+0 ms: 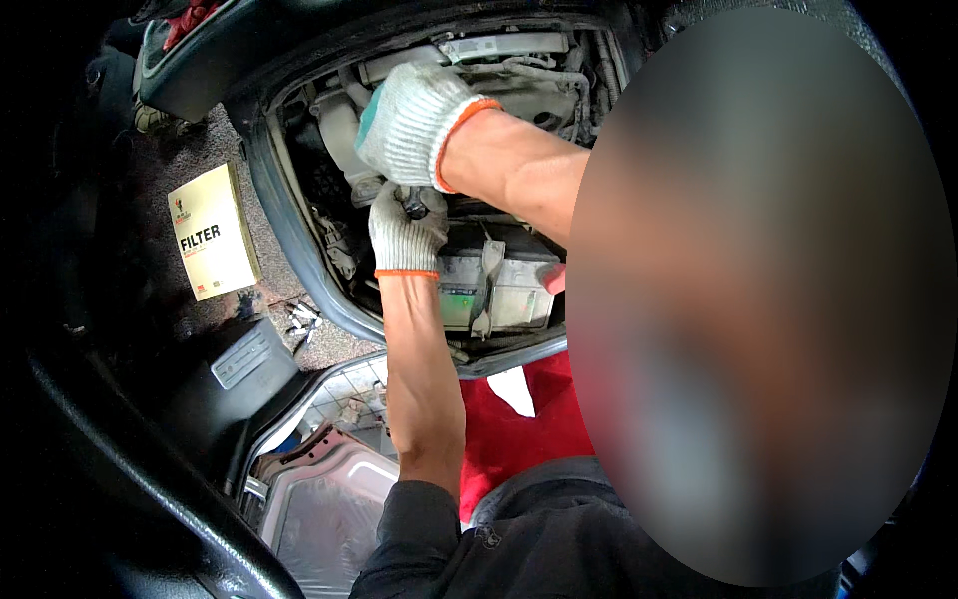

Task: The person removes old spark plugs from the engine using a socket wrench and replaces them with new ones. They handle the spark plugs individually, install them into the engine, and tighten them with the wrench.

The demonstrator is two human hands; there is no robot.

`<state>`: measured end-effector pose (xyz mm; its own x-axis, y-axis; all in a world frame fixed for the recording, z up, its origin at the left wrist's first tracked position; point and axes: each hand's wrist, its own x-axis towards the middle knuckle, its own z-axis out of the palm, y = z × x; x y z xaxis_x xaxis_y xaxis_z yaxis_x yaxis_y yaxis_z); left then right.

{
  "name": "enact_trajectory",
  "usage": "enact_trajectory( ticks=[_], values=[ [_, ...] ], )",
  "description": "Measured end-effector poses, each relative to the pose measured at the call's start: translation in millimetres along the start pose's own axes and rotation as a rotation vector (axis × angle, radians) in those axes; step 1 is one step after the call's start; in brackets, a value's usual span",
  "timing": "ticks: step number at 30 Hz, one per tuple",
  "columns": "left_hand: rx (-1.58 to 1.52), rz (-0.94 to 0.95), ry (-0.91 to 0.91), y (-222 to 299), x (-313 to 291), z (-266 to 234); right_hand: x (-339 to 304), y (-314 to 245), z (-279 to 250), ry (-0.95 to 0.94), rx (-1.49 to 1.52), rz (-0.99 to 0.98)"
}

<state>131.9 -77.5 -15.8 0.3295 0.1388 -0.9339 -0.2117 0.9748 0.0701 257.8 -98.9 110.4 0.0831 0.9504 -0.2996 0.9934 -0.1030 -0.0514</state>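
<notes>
Both of my hands wear white knit gloves with orange cuffs and are inside an open engine compartment (pixel 261 170). My left hand (pixel 407 232) has its fingers curled around a small dark part (pixel 414 207) whose kind I cannot make out. Just above it, touching or nearly so, my right hand (pixel 417 125) is bent into a closed shape, back of the glove up. Its fingers are mostly hidden, and so is whatever they grip. A pale, dusty duct (pixel 337 130) runs beside the right hand. Right of my left wrist sits a battery (pixel 521 299) under a metal hold-down bracket (pixel 488 285).
On the carpet left of the opening lies a cream-yellow box (pixel 214 235). Several small metal pieces (pixel 302 321) lie near a grey plastic panel (pixel 249 359). Red cloth (pixel 529 419) lies below the battery. A large blurred oval hides the right side.
</notes>
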Motion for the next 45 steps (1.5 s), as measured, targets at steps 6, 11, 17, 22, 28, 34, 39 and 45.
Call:
enact_trajectory(
  ticks=[6, 11, 17, 22, 28, 34, 39, 45],
  values=[
    [0.023, -0.006, 0.001, 3, 5, -5, -9, 5, 9, 0.028, -0.023, 0.051],
    [0.067, 0.007, 0.059, 3, -2, 2, -13, 8, 9, 0.001, 0.026, 0.080],
    [0.118, 0.046, 0.111, 0, -8, 8, -17, 10, 15, 0.024, 0.033, 0.092],
    [0.092, 0.049, -0.063, 2, 12, -17, -20, 9, 25, 0.077, 0.014, 0.098],
    [0.030, 0.011, -0.022, -12, 7, -10, -23, 16, 14, 0.037, 0.094, 0.081],
    [0.183, 0.034, -0.055, -9, -22, -13, -37, 14, -23, 0.250, 0.817, 0.537],
    [0.162, -0.040, -0.085, -10, -48, -16, -65, 7, 8, 0.498, 1.073, 0.568],
    [0.319, -0.013, -0.141, -21, -93, -45, -110, -33, 10, 0.719, 1.113, 0.695]
  ],
)
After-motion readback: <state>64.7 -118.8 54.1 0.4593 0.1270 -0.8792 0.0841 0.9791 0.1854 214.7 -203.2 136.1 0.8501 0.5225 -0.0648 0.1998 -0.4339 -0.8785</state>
